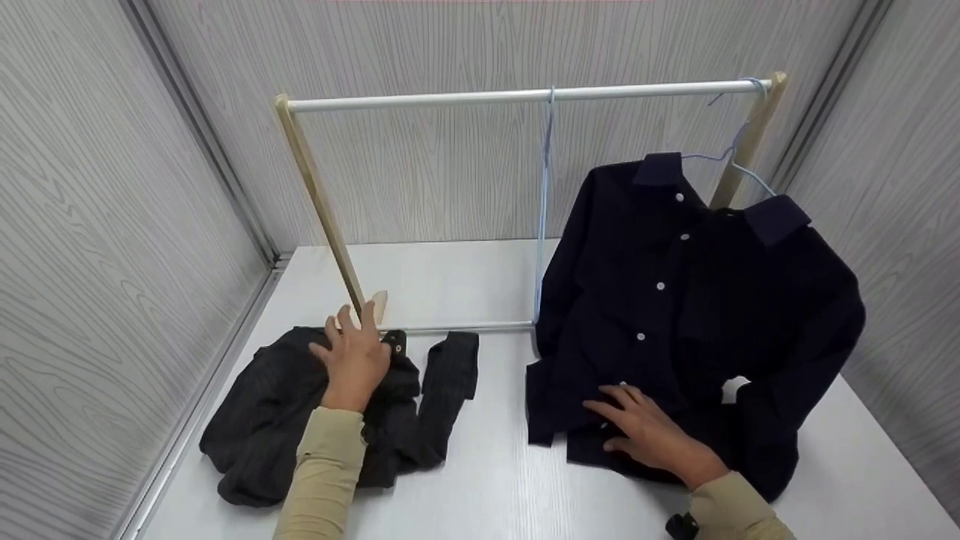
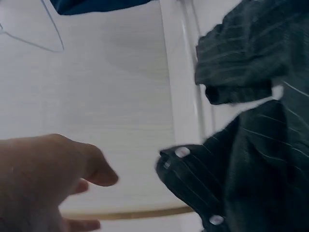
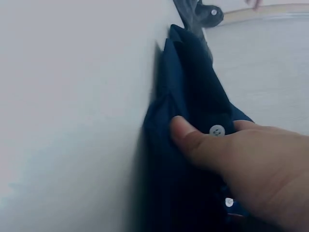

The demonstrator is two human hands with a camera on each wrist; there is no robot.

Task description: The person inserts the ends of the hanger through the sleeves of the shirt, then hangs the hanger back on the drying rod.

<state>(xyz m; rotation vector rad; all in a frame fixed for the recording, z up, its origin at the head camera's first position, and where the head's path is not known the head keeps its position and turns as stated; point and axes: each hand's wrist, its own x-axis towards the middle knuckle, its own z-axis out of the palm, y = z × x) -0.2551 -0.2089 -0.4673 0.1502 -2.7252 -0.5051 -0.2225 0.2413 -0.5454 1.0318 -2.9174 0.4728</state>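
A navy shirt with white buttons hangs at the right on a pale blue hanger, its lower part draping onto the table. My right hand rests on the shirt's lower front, fingers extended; in the right wrist view the thumb lies on the cloth beside a white button. A dark, thinly striped shirt lies crumpled at the left. Over its upper edge, near the rack's left post, my left hand spreads its fingers and holds nothing.
A clothes rack with a white top rail and wooden posts stands on the white table. A second blue hanger hangs mid-rail, seen edge-on. Wood-grain panels enclose the back and sides.
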